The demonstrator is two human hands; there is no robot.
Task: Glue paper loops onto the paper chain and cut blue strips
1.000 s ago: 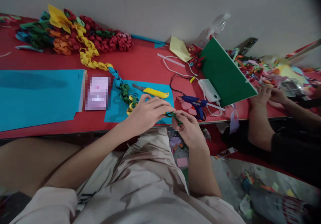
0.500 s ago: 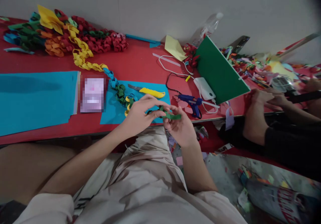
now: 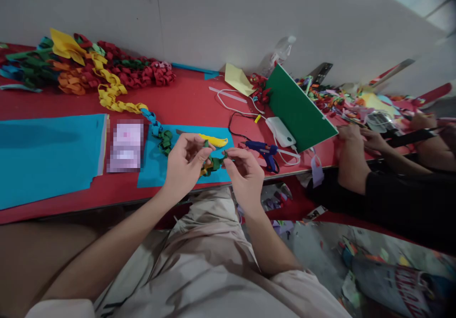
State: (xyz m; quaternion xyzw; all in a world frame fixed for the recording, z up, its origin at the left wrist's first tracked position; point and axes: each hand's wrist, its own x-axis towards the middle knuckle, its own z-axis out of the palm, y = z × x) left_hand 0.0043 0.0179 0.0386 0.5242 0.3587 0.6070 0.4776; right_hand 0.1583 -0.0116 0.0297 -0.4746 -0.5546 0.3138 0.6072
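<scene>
My left hand is closed, its thumb and fingers pinching a small piece of a green paper strip. Facing it, my right hand pinches green paper too, near the end of the chain; how the two pieces join is hard to see. Between and below the fingers hang green and yellow links of a paper chain, partly hidden by my left hand. It runs left into blue and yellow links. Behind my hands a yellow-handled knife lies on a blue paper sheet.
Right of my hands lie a blue glue gun and a white power bank with cables. A green board leans beyond them. Left are a pixelated pink item, blue paper and heaped paper chains. A co-worker's hands are at right.
My hands have drawn apart, and a gap now shows between the fingertips. The green strip that stretched across my right fingers is now mostly hidden. The view has shifted slightly.
</scene>
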